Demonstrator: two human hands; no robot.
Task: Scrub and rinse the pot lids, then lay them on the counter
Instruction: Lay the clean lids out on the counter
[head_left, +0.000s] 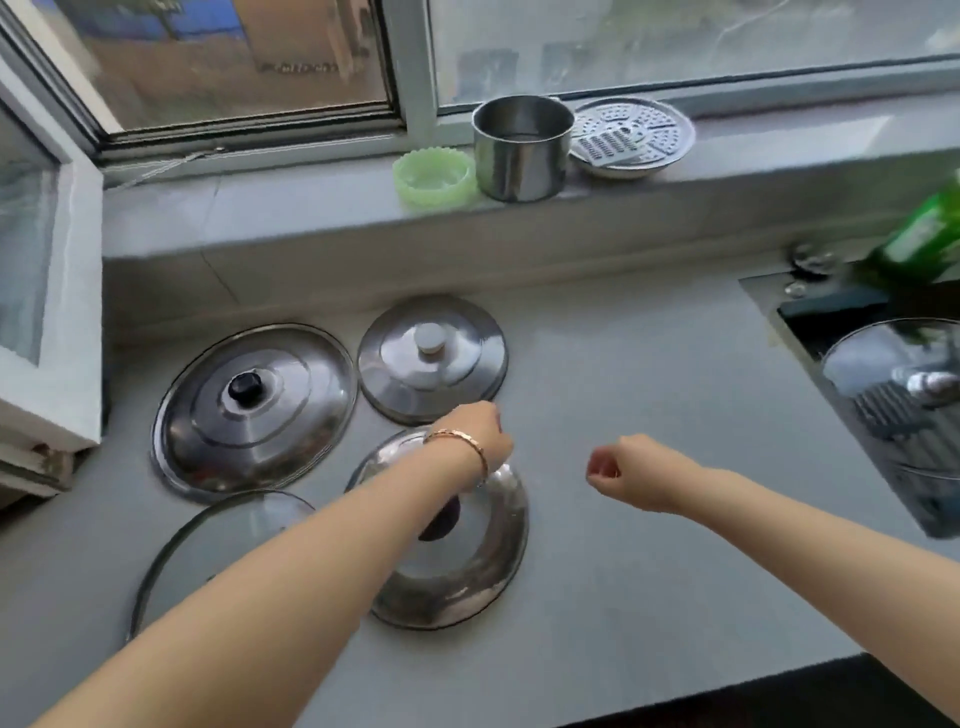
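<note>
- Here, a grey kitchen counter (649, 364) is seen from above, with a person's two bare forearms reaching over it.
- Four pot lids lie knob-up on the counter's left part, close together.
- At the back left is a large steel lid (254, 410) with a black knob; just beside it on the right is a smaller steel lid (431, 358) with a white knob.
- Nearer the viewer is a steel lid with a dark knob (467, 551), partly covered by the left forearm. A glass lid (223, 540) lies to its left.
- The left hand (478, 434), with a thin bracelet (460, 441) at the wrist, hangs over the far rim of the dark-knobbed lid. Its fingers bend away out of sight, so I cannot tell whether they hold anything.
- The right hand (628, 475) is over bare counter, well apart from the lids, fingers curled into a fist with nothing in it.
- At the right edge, a sink (800, 325) holds another lid (872, 358), blurred.
- On the window sill (311, 208) stand a green plastic dish (435, 179), a steel pot (522, 150) and a round grater (631, 137).
</note>
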